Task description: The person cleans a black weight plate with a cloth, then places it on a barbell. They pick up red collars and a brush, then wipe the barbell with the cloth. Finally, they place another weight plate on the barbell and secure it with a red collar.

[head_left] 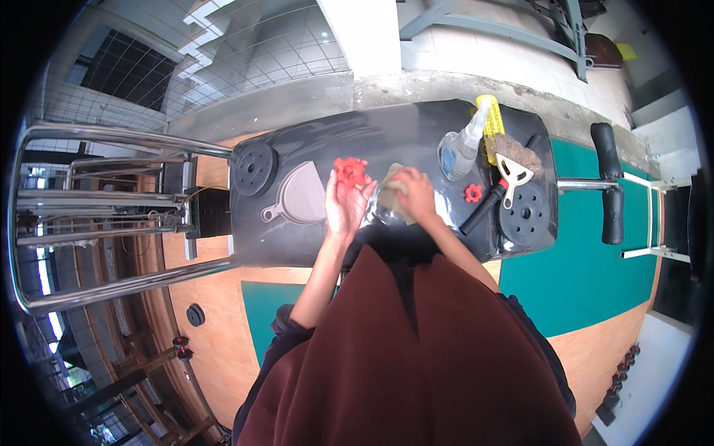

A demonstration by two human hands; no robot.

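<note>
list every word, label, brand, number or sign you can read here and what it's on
No text is readable here.
Yellow container: dark print, too small to read.
Clear spray bottle: blue area, too blurred to read.
Black weight plates: no lettering I can make out.
Red star-shaped piece in the left hand: none visible.

Bright, diffuse light fills the middle, and a white pillar (364, 37) at twelve o'clock burns out. Glare streaks the black bench pad (327, 137); the left hand (346, 213) is brightly lit, its fine detail soft. Chrome rails (141, 282) glint at nine o'clock and bow with the fisheye distortion, which ends in a black, blurred rim.
</note>
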